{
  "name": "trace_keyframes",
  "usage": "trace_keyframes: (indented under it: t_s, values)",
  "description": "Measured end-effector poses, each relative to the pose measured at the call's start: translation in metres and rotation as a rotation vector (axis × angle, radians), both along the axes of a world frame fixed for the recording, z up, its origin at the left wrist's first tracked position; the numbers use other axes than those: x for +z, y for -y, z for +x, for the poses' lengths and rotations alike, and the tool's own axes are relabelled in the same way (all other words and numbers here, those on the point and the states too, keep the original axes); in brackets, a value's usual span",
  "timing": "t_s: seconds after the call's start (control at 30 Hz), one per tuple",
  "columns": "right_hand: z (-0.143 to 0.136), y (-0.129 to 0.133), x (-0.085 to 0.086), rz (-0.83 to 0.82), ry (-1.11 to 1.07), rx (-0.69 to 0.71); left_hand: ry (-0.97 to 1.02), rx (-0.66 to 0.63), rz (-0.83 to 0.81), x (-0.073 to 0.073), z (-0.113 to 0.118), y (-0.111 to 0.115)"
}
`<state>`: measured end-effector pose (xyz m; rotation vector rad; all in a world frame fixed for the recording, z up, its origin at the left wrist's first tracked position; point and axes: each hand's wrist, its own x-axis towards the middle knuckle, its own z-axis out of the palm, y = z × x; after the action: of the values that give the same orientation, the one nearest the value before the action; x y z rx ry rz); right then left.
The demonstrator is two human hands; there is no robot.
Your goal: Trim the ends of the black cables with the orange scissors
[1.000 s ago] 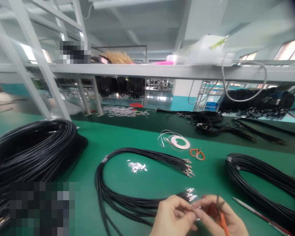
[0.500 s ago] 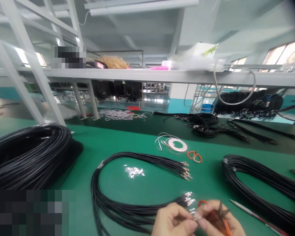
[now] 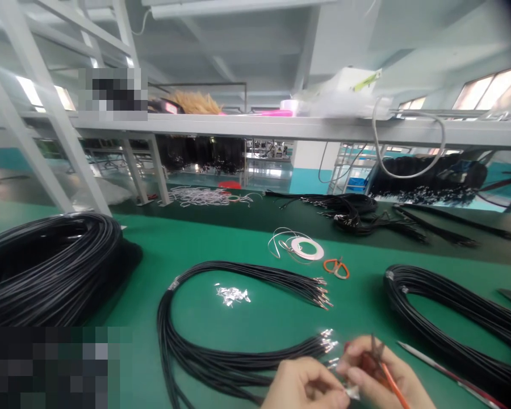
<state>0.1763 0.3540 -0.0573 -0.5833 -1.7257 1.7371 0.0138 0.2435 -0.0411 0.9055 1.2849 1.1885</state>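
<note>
At the bottom edge my left hand (image 3: pixel 309 386) is closed, thumb and finger pinching a small silvery scrap (image 3: pixel 353 392). My right hand (image 3: pixel 385 369) is close beside it, its fingers curled around orange-handled scissors (image 3: pixel 392 385) whose dark blades point up and away. The right thumb is near the scrap; whether it touches cannot be made out. Just behind both hands lie the metal-tipped ends of a looped bundle of black cables (image 3: pixel 221 358). A small heap of similar silvery pieces (image 3: pixel 232 296) rests inside that loop.
Another pair of orange-handled scissors (image 3: pixel 336 268) lies near a white tape roll (image 3: pixel 307 248). A second black cable bundle (image 3: pixel 447 298) and a pen-like stick (image 3: pixel 447 372) are to the right. At left sits a large black cable coil (image 3: pixel 55 267). A shelf (image 3: pixel 255 128) spans the back.
My hands have moved slightly right and down, away from the cable ends. The silvery scrap now shows between them, lower than the terminals. The scissors stay in my right hand.
</note>
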Motion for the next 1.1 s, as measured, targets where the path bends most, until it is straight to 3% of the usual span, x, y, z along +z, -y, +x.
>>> trace_keyframes:
  t_s: [0.17, 0.3, 0.47, 0.57, 0.67, 0.77, 0.83, 0.9, 1.0, 1.1]
  values:
    - [-0.011, 0.013, 0.008, -0.058, -0.053, -0.157, -0.088, 0.240, 0.102, -0.003, 0.010, -0.005]
    - [-0.019, 0.024, 0.019, 0.020, -0.004, -0.315, -0.099, 0.288, 0.149, -0.003, 0.011, -0.007]
    - [-0.011, 0.017, 0.027, 0.112, 0.045, -0.215, -0.024, 0.222, 0.143, 0.010, 0.011, -0.003]
    - [-0.008, 0.010, 0.026, -0.016, 0.021, -0.120, -0.084, 0.163, 0.125, 0.020, 0.009, -0.001]
    - [-0.009, 0.004, 0.024, -0.078, 0.020, -0.101, -0.089, 0.105, 0.080, 0.022, 0.006, -0.002]
    - [-0.016, -0.005, 0.030, -0.019, 0.076, -0.105, -0.074, 0.076, 0.081, 0.020, 0.005, 0.001]
    - [-0.028, -0.013, 0.038, 0.046, 0.135, -0.073, -0.071, 0.061, 0.110, 0.018, 0.008, 0.005]
    - [-0.048, -0.022, 0.045, 0.127, 0.208, 0.048, -0.086, 0.020, 0.125, 0.015, 0.012, 0.008]
    - [-0.096, -0.031, 0.049, 0.244, 0.290, 0.310, -0.171, -0.057, 0.089, 0.008, 0.017, 0.010]
    - [-0.153, -0.032, 0.044, 0.315, 0.311, 0.422, -0.320, -0.092, 0.139, -0.001, 0.018, 0.011]
